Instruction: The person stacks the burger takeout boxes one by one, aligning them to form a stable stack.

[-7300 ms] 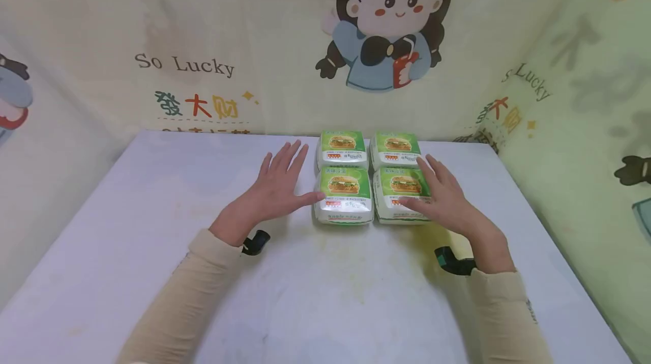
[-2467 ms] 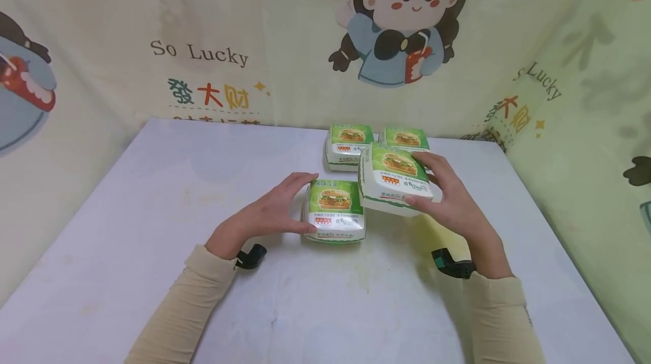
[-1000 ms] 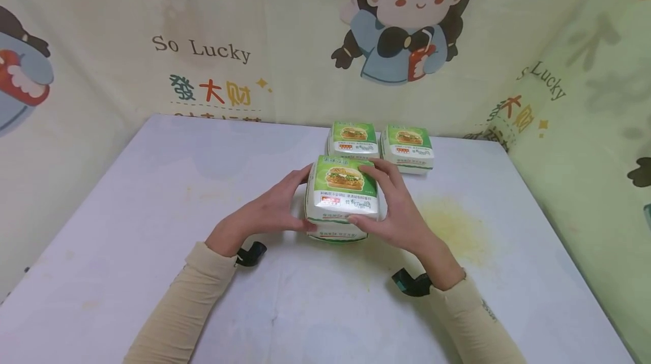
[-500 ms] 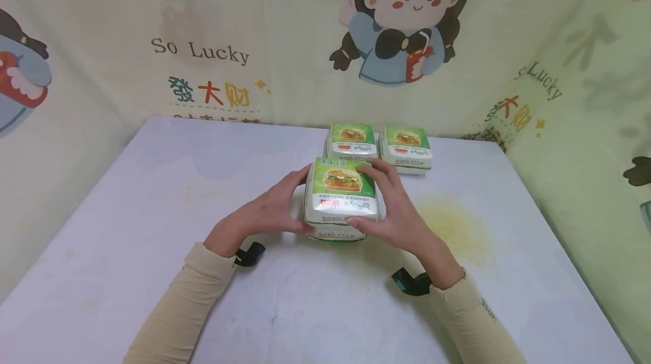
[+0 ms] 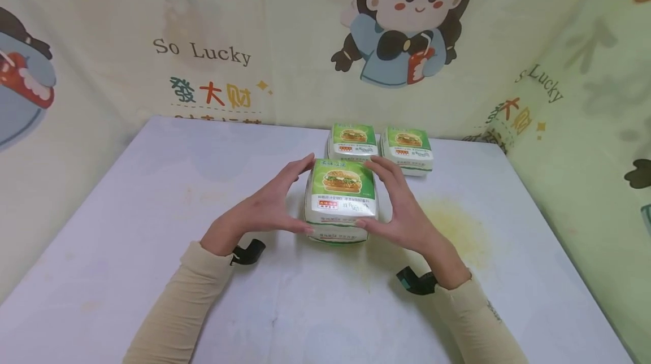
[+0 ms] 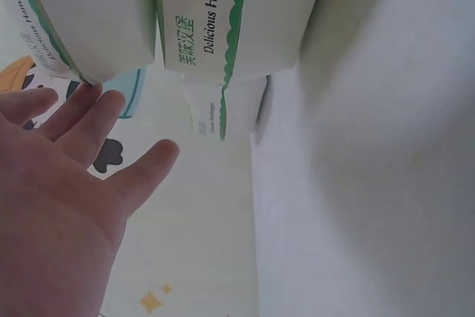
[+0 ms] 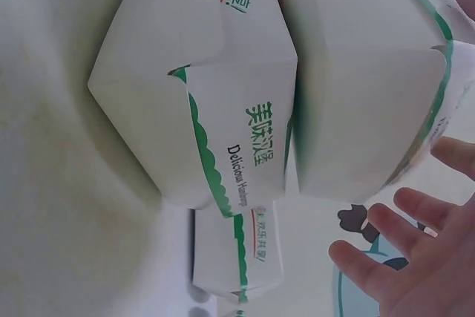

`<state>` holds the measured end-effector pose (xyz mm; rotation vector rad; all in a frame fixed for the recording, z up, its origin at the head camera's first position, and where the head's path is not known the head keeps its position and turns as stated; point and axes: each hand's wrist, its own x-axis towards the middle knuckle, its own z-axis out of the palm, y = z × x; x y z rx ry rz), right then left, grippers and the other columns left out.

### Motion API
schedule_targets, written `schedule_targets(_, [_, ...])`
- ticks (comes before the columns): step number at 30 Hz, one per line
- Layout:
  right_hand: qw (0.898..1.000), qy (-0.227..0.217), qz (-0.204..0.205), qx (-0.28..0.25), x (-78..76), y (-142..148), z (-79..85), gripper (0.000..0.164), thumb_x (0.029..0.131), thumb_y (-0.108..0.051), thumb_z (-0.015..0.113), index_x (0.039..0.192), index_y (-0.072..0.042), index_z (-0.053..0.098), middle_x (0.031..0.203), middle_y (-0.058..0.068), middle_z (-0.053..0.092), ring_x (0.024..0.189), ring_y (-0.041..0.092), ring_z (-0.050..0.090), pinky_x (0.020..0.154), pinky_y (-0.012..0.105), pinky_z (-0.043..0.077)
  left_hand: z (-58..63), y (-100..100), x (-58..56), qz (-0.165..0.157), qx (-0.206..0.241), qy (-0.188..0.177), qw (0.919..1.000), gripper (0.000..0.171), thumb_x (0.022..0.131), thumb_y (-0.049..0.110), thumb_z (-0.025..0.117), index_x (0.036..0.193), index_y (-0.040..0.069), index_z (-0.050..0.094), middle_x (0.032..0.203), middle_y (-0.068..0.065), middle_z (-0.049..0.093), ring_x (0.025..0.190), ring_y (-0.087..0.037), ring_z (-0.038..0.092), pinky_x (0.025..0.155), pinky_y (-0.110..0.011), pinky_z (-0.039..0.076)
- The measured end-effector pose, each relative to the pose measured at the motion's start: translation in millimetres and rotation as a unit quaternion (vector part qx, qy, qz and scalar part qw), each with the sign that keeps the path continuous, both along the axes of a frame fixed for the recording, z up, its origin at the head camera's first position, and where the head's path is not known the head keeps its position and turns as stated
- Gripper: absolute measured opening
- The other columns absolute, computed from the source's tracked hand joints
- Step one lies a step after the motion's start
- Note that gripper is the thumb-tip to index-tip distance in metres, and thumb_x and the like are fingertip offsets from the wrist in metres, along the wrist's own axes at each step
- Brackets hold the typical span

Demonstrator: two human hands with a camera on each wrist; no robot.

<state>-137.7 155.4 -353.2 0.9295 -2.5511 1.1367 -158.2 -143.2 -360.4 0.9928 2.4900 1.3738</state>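
Two hamburger boxes, white with green printed lids, stand one on the other in the head view. The upper box point(image 5: 343, 183) sits nearly square on the lower box point(image 5: 337, 234). My left hand point(image 5: 264, 206) is spread along the stack's left side, its fingertips at the upper box's edge in the left wrist view. On the opposite side, my right hand point(image 5: 407, 211) has its thumb by the front right corner. The right wrist view shows that hand's fingers point(image 7: 401, 228) straight and spread beside the upper box, mostly apart from it.
Behind the stack are two more hamburger boxes, a left one point(image 5: 352, 141) and a right one point(image 5: 407, 149), side by side near the table's back edge. The white table point(image 5: 229, 307) meets a printed cloth backdrop point(image 5: 290, 42). A yellowish stain point(image 5: 458, 228) marks the tabletop right of my right hand.
My right hand has carried the front right box left onto the front left one, which my left hand steadied and which sits slightly nearer me. Since half a second ago, both hands have loosened outward.
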Motion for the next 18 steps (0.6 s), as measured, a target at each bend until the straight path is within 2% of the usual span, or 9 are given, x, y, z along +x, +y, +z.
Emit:
schedule_targets(4, [1.0,0.005,0.004,0.001,-1.9,2,0.1,0.094,0.073,-0.027,0.083,0.153,-0.017,0.034,0.158,0.009,0.026,0.146,0.023,0.025,0.113,0.061,0.032,-0.7,0,0.1,0.015,-0.005,0.0,0.9999,0.126,0.066,0.036,0.092,0.16,0.017,0.011,0.16,0.0,0.027,0.149,-0.017,0.025,0.123,-0.047,0.024])
schedule_targets(7, [1.0,0.008,0.01,-0.009,-3.9,4,2.3,0.093,0.074,-0.028,0.082,0.153,-0.015,0.034,0.158,0.007,0.026,0.146,0.023,0.026,0.113,0.057,0.033,-1.0,0,-0.3,0.02,-0.006,0.001,0.9998,0.124,0.066,0.035,0.092,0.16,0.016,0.013,0.159,0.0,0.028,0.149,-0.018,0.026,0.122,-0.046,0.025])
schedule_targets(12, [0.999,0.015,0.011,-0.032,-8.7,15,6.6,0.084,0.083,-0.039,0.073,0.153,-0.012,0.034,0.159,0.007,0.028,0.145,0.023,0.026,0.112,0.052,0.036,-1.8,1,-1.9,0.022,-0.015,0.009,0.9996,0.121,0.067,0.036,0.092,0.159,0.017,0.016,0.158,0.001,0.03,0.148,-0.016,0.028,0.121,-0.047,0.027])
schedule_targets(14, [0.999,0.017,0.003,-0.034,-10.8,20,8.7,0.08,0.088,-0.045,0.068,0.153,-0.014,0.033,0.159,0.007,0.027,0.146,0.023,0.024,0.112,0.056,0.036,-2.0,1,-2.4,0.022,-0.017,0.01,0.9996,0.121,0.067,0.038,0.092,0.159,0.017,0.017,0.158,0.002,0.03,0.147,-0.016,0.028,0.121,-0.047,0.027])
schedule_targets(18, [0.999,0.02,-0.021,-0.024,-16.7,30,12.7,0.075,0.092,-0.046,0.062,0.155,-0.019,0.031,0.16,0.007,0.026,0.148,0.023,0.022,0.11,0.062,0.035,-2.3,0,-2.7,0.024,-0.015,0.009,0.9996,0.121,0.066,0.039,0.092,0.159,0.017,0.019,0.158,0.003,0.03,0.147,-0.016,0.028,0.121,-0.048,0.028])
